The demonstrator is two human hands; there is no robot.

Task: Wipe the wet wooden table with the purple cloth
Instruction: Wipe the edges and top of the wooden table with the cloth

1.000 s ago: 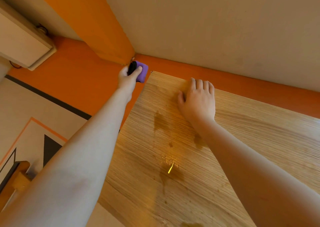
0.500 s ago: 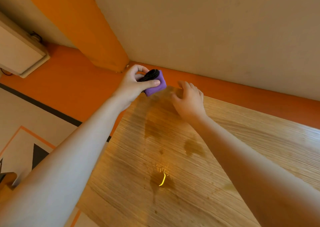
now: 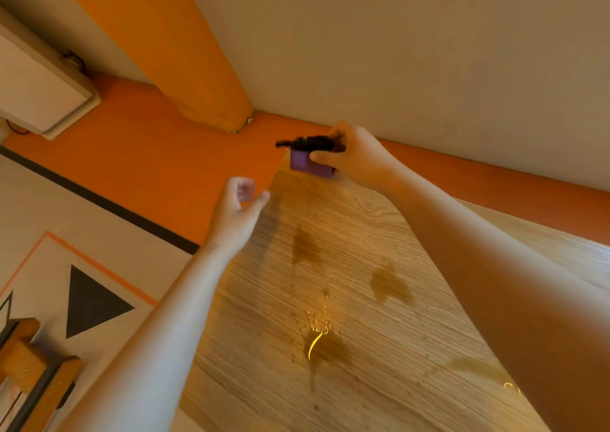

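The small folded purple cloth (image 3: 308, 164) has passed from my left hand (image 3: 239, 208), now loosely curled and empty at ten o'clock, to my right hand (image 3: 358, 157). That hand pinches it over the twelve-o'clock corner of the light wooden table (image 3: 257, 332). The wet patches (image 3: 305, 246) are still unwiped.

We are in a plain indoor room, home or office we cannot tell: a wood-grain table (image 3: 379, 233) beside a beige wall (image 3: 396, 51) with an orange band (image 3: 148, 167), and a white boxy unit (image 3: 36, 91).
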